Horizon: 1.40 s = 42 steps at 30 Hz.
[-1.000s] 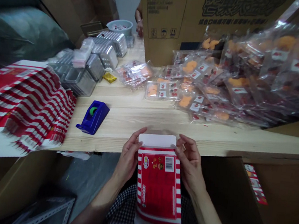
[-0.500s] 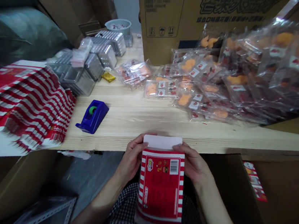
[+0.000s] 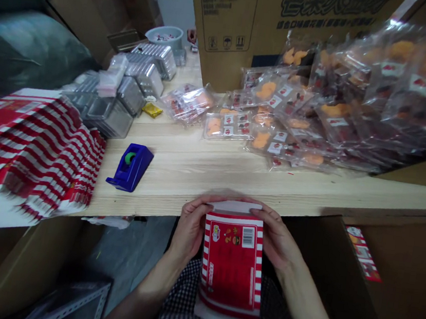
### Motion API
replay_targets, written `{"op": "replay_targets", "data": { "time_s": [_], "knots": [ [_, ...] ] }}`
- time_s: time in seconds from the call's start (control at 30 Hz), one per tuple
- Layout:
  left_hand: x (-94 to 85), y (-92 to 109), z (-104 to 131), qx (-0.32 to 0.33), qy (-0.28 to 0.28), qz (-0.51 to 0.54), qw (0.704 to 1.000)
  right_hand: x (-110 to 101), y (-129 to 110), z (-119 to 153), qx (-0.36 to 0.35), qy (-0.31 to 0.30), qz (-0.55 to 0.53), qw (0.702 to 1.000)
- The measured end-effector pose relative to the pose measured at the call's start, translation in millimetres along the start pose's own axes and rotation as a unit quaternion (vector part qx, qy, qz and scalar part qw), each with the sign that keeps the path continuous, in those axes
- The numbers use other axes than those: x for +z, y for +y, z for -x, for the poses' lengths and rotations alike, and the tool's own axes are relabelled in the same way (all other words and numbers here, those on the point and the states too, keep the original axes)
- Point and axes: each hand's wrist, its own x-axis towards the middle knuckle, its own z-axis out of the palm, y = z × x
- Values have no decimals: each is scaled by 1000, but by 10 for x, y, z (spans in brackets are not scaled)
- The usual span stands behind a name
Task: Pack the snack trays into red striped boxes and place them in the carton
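A red and white striped flat carton (image 3: 231, 265) with a barcode hangs over my lap, just in front of the table's edge. My left hand (image 3: 192, 224) grips its upper left corner, thumb on the white end flap. At the upper right corner my right hand (image 3: 275, 234) holds it the same way. Fingers of both hands reach behind the flap, which looks bent and foreshortened. On the table (image 3: 188, 172), up and left of my hands, stands a blue tape dispenser (image 3: 133, 168) with a green core.
Striped cartons (image 3: 43, 154) are stacked at the left, below clear plastic cases (image 3: 112, 111) and a pale bowl (image 3: 166, 36). Clear packets of orange pieces (image 3: 339, 113) are heaped at the right before a large cardboard box (image 3: 231, 37). A small yellow packet (image 3: 151, 110) lies near the cases.
Fingers of both hands have moved along behind the carton's top flap, and the flap now looks shorter and bent. A fingertip now shows beside the bowl at the back. The view has shifted slightly.
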Motion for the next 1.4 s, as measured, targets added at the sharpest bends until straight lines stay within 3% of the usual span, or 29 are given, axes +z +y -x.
{"op": "replay_targets", "data": {
  "time_s": [0.2,0.33,0.5,0.7,0.83,0.97,1.1,1.23,1.4],
  "knots": [
    [-97,-130,2,108,-3,-38,993,-26,104,-64,-29,-7,-10,1000],
    [-168,-146,28,144,-78,-101,981,-99,229,-77,-48,3,-12,999],
    [-283,-118,-36,105,-140,-180,968,-207,304,-73,-62,-13,-29,998],
    [-377,-146,-84,72,-102,-140,982,-253,246,-54,-22,-97,-4,995],
    [-259,-112,13,67,-82,-177,978,-154,224,-19,-50,-69,75,994],
    [-144,-8,-4,135,-74,-225,962,-70,200,-60,-103,-40,107,988],
    [-111,118,-89,110,-85,-185,973,-27,19,-151,-46,-70,59,995],
    [-160,84,-10,74,-76,-136,985,-76,-109,-103,28,-142,61,988],
    [-297,-5,41,61,-13,-98,993,-287,227,160,108,-159,-25,981]
  ]
}}
